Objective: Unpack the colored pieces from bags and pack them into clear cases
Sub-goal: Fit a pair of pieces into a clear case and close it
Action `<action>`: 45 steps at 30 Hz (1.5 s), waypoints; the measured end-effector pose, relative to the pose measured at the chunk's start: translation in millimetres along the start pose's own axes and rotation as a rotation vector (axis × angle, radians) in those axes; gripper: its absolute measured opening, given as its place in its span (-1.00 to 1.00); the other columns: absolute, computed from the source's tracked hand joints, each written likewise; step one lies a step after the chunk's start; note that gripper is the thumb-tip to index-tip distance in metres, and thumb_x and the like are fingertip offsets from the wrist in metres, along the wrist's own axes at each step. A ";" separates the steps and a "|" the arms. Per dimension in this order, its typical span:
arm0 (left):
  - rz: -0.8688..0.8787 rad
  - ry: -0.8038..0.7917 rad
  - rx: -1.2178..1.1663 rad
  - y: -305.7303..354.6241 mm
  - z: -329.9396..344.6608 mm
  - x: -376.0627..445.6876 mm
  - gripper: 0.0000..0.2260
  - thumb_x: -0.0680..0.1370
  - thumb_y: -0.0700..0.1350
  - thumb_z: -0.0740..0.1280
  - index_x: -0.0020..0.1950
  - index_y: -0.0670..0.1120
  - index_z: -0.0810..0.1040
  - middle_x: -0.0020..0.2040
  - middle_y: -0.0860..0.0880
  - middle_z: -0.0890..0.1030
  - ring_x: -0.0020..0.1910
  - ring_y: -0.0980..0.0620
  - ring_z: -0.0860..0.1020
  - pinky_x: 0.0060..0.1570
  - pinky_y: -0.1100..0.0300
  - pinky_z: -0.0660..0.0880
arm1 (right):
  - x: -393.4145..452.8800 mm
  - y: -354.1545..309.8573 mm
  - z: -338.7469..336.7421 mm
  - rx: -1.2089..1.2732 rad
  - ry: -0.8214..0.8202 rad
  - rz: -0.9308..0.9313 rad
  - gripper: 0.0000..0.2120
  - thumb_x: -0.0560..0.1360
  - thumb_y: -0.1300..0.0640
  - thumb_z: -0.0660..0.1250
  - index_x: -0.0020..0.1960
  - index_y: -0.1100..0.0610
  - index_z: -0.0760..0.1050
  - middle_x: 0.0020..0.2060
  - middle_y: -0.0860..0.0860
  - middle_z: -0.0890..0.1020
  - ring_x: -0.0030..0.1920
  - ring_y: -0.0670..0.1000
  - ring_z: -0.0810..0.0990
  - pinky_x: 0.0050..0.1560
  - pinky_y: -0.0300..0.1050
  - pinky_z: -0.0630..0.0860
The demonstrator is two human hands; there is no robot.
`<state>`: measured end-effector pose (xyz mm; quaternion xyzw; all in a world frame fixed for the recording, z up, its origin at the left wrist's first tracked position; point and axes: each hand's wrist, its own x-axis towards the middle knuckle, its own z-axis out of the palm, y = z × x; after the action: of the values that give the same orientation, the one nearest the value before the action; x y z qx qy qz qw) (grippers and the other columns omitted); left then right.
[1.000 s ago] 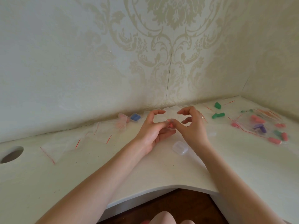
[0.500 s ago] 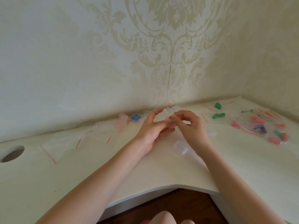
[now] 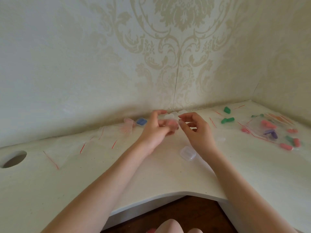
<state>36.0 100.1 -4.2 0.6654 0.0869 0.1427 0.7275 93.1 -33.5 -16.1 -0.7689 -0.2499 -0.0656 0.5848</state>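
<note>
left hand [image 3: 155,130] grips a clear case [image 3: 170,122] holding something pink | right hand [image 3: 196,130] fingers curled just beside it | another clear case [image 3: 187,153] on desk [image 3: 151,179] | colored pieces [image 3: 269,126] toward right edge | empty bags [image 3: 70,148] toward left edge
</note>
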 end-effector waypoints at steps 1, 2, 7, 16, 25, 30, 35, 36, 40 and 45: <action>0.049 0.034 0.065 4.4 -7.6 3.8 -0.71 0.51 -0.28 0.36 0.17 -0.10 0.39 -0.06 -0.08 0.64 -0.10 0.05 0.64 -0.07 0.20 0.59 | 0.0 -0.2 -0.8 0.002 0.028 0.005 -0.90 0.54 0.18 0.32 0.02 0.03 0.53 -0.11 -0.19 0.60 -0.23 -0.30 0.50 -0.21 -0.47 0.41; 0.104 0.089 0.126 10.0 -17.6 7.8 -0.79 0.52 -0.26 0.36 0.07 -0.07 0.41 -0.06 -0.07 0.62 -0.15 0.07 0.62 -0.11 0.19 0.57 | -0.1 -0.3 -1.9 0.007 0.058 0.012 -0.90 0.54 0.18 0.30 0.02 0.03 0.53 -0.13 -0.20 0.59 -0.24 -0.31 0.49 -0.22 -0.48 0.40; 0.236 0.448 0.426 22.5 -74.0 16.6 -0.86 0.57 -0.30 0.22 0.01 -0.08 0.48 -0.07 -0.13 0.58 -0.34 0.01 0.60 -0.62 0.28 0.41 | 0.1 -0.1 -3.9 -0.012 0.126 0.024 -0.89 0.55 0.20 0.26 -0.01 0.03 0.53 -0.16 -0.21 0.56 -0.23 -0.33 0.47 -0.22 -0.51 0.37; 0.157 0.615 0.836 8.8 -84.3 12.2 -0.93 0.39 -0.20 0.42 -0.20 -0.10 0.54 -0.27 -0.02 0.60 -0.29 -0.03 0.56 -0.31 0.17 0.42 | 1.4 1.3 -4.3 -0.001 0.132 0.034 -0.88 0.58 0.18 0.22 -0.04 0.05 0.51 -0.19 -0.13 0.59 -0.15 -0.12 0.51 -0.23 -0.47 0.36; 0.063 0.522 0.921 12.2 -94.3 12.8 -0.70 0.39 0.16 0.39 -0.13 -0.07 0.56 -0.20 -0.01 0.56 -0.09 -0.14 0.59 -0.17 0.11 0.46 | 1.7 2.9 -3.8 -0.055 0.115 0.010 -0.86 0.57 0.19 0.22 -0.08 0.01 0.51 -0.21 -0.15 0.60 -0.13 -0.13 0.52 -0.18 -0.36 0.38; -0.345 -0.052 1.149 38.4 -125.7 -3.6 -0.07 -0.01 0.21 0.56 0.32 0.06 0.37 0.21 0.06 0.46 0.21 -0.01 0.46 0.26 0.04 0.41 | 2.5 7.2 -5.0 -0.067 0.119 0.013 -0.86 0.58 0.20 0.21 -0.07 0.05 0.52 -0.22 -0.14 0.58 -0.15 -0.17 0.50 -0.24 -0.45 0.34; -0.365 0.089 1.158 35.4 -139.6 -2.5 -0.49 0.29 -0.30 0.54 0.15 -0.02 0.49 0.09 -0.11 0.54 0.04 -0.13 0.54 0.06 0.06 0.49 | 5.0 6.6 -0.4 -0.084 0.112 0.006 -0.87 0.57 0.17 0.22 -0.07 0.03 0.52 -0.20 -0.11 0.61 -0.10 -0.07 0.56 -0.19 -0.31 0.38; -0.342 0.111 1.135 35.1 -140.9 -2.2 -0.55 0.31 -0.35 0.50 0.11 -0.03 0.52 0.04 -0.12 0.56 -0.02 -0.14 0.56 -0.03 0.07 0.49 | 4.8 7.0 -0.6 -0.083 0.110 0.006 -0.87 0.57 0.18 0.22 -0.07 0.03 0.52 -0.20 -0.12 0.61 -0.09 -0.06 0.56 -0.18 -0.29 0.39; -0.166 0.344 1.126 34.1 -152.1 -8.7 -0.76 0.40 -0.37 0.35 -0.25 -0.01 0.55 -0.17 -0.13 0.60 -0.28 -0.10 0.51 -0.36 0.21 0.35 | 3.4 6.8 -0.3 -0.072 0.093 0.013 -0.87 0.58 0.18 0.21 -0.06 0.03 0.52 -0.18 -0.12 0.61 -0.05 -0.02 0.57 -0.16 -0.21 0.40; 0.028 0.549 1.123 35.0 -163.7 -37.8 -0.69 0.43 -0.37 0.27 -0.35 0.01 0.58 -0.30 -0.08 0.61 -0.38 -0.05 0.51 -0.39 0.23 0.32 | 2.6 9.3 -0.6 -0.095 0.080 0.016 -0.86 0.57 0.19 0.21 -0.06 0.03 0.52 -0.16 -0.08 0.62 -0.04 0.00 0.57 -0.14 -0.19 0.39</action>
<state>-54.7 244.8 11.9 0.8865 0.3238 0.2506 0.2158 99.8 -35.0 -23.0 -0.7946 -0.2167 -0.1033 0.5576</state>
